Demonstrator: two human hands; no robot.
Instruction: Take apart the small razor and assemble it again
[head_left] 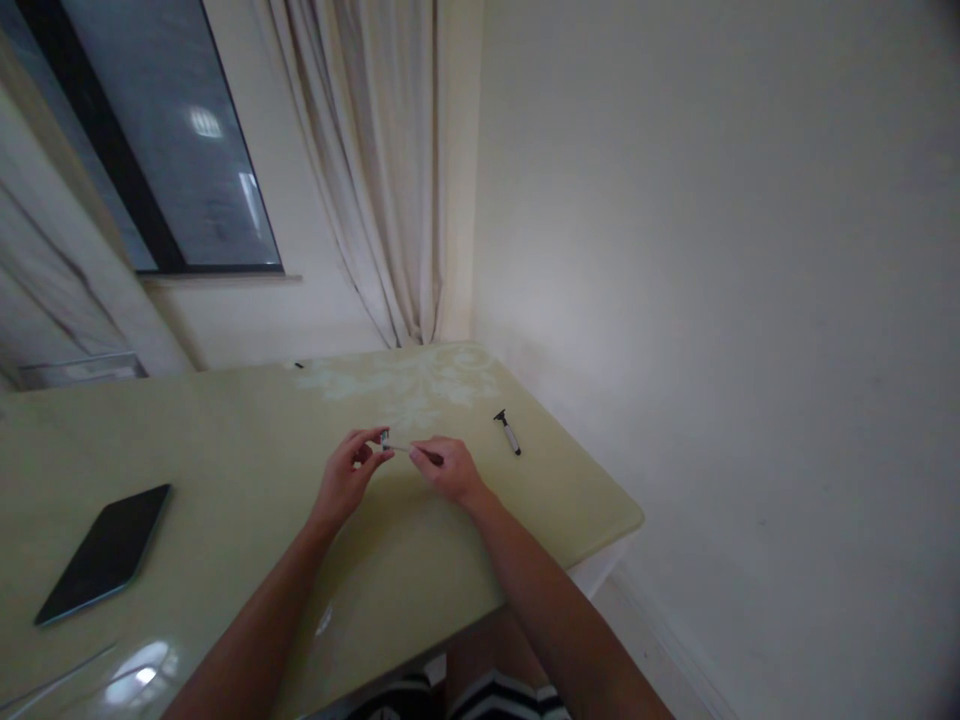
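Note:
My left hand (pixel 351 474) pinches a small dark-and-pale piece (pixel 385 439) between thumb and fingertips, upright above the table. It is too small to tell its kind. My right hand (pixel 448 470) is closed round the dark brown handle of a slim tool (pixel 400 448). The tool's thin pale shaft points left, and its tip meets or nearly meets the small piece. Whether they touch, I cannot tell. To the right of my right hand lies a razor (pixel 509 434) with a grey-and-black handle, its dark head turned away from me.
The table (pixel 247 450) has a glossy yellow-green cover. A dark tablet (pixel 106 553) lies at the left. A tiny black object (pixel 298 365) rests by the far edge. Curtains (pixel 390 170) and a window stand behind; a bare wall (pixel 712 300) runs along the right.

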